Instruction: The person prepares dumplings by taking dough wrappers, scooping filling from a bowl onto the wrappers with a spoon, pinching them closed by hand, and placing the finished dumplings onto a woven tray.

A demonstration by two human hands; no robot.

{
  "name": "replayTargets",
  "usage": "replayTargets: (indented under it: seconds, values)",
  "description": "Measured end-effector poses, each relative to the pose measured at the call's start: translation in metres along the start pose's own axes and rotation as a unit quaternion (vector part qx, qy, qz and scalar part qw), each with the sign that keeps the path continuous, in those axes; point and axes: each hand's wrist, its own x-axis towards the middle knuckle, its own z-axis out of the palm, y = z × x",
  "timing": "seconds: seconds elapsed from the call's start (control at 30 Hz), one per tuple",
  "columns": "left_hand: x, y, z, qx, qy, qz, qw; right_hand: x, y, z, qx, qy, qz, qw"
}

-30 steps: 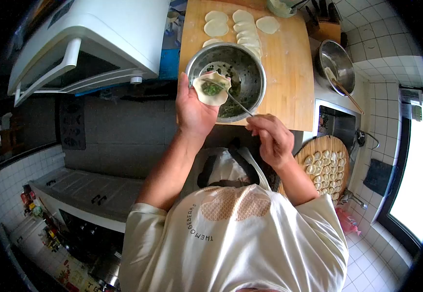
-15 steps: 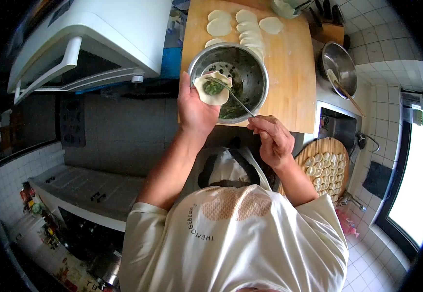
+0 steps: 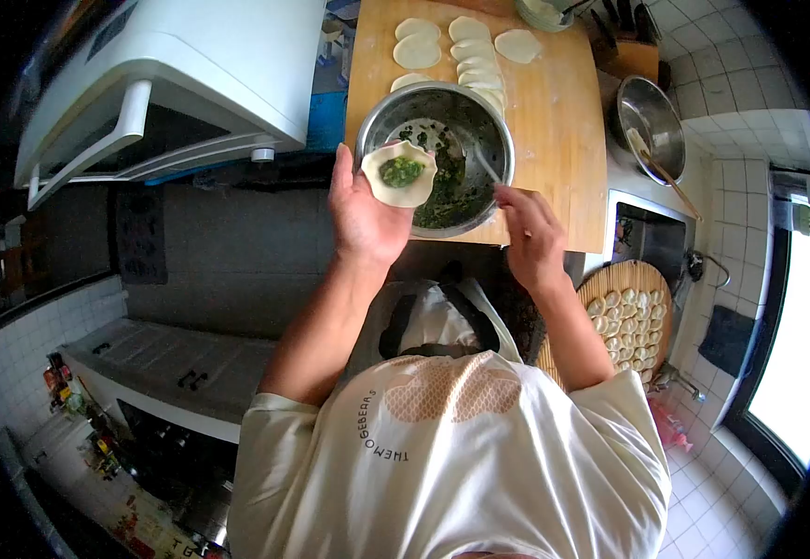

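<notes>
A round dough wrapper (image 3: 416, 194) with a mound of green filling (image 3: 400, 171) lies on the palm and fingers of my left hand (image 3: 367, 214), thumb raised to the side. Below it, the steel bowl (image 3: 509, 154) holds dark green filling. My right hand (image 3: 533, 238) pinches the end of a thin metal utensil (image 3: 487, 168), whose other end is over the bowl's right side. Several plain wrappers (image 3: 417, 51) lie on the wooden board (image 3: 563, 121) behind the bowl, some overlapping in a column (image 3: 479, 67).
Several folded dumplings sit on a round woven tray (image 3: 600, 279) at right, beside a sink (image 3: 652, 228). Another steel bowl (image 3: 647, 126) with wooden chopsticks (image 3: 670, 177) stands behind. A knife block (image 3: 630, 61) is at the back right, a white appliance (image 3: 209, 56) at left.
The utensil has left the filling on the wrapper and swung right over the bowl. My right hand has moved up and slightly right. My left hand has shifted slightly left with the wrapper.
</notes>
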Motion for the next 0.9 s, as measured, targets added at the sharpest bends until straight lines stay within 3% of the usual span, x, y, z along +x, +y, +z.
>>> replayTargets:
  seconds: [0.03,0.1,0.23,0.37,0.43,0.47,0.63,0.83,0.9]
  values:
    - [-0.001,0.002,-0.002,-0.007,-0.019,-0.001,1.000,0.001,0.006,0.005,0.000,0.002,0.001,1.000]
    - [-0.006,0.005,0.002,-0.009,-0.007,-0.004,1.000,0.002,0.015,0.012,-0.143,-0.111,-0.096,0.979]
    - [-0.013,0.009,0.006,-0.017,-0.013,-0.012,1.000,0.007,0.003,0.004,-0.163,-0.187,-0.130,0.960]
    - [-0.021,0.009,0.012,-0.020,-0.014,-0.024,0.999,0.023,-0.011,-0.012,-0.132,-0.191,-0.144,0.962]
    - [-0.025,0.006,0.015,-0.019,-0.015,-0.033,0.999,0.037,-0.013,-0.007,0.054,-0.117,-0.116,0.985]
    - [-0.027,0.004,0.017,-0.031,-0.009,-0.037,0.999,0.042,-0.020,-0.004,0.070,-0.072,-0.124,0.987]
    - [-0.030,0.001,0.019,-0.033,-0.017,-0.046,0.998,0.055,-0.017,0.007,0.070,-0.083,-0.157,0.982]
    - [-0.028,-0.001,0.008,-0.065,-0.034,-0.044,0.996,0.051,-0.007,0.019,0.160,-0.064,-0.115,0.978]
    - [-0.029,-0.002,0.009,-0.076,-0.041,-0.052,0.995,0.050,-0.014,0.016,0.170,-0.070,-0.007,0.983]
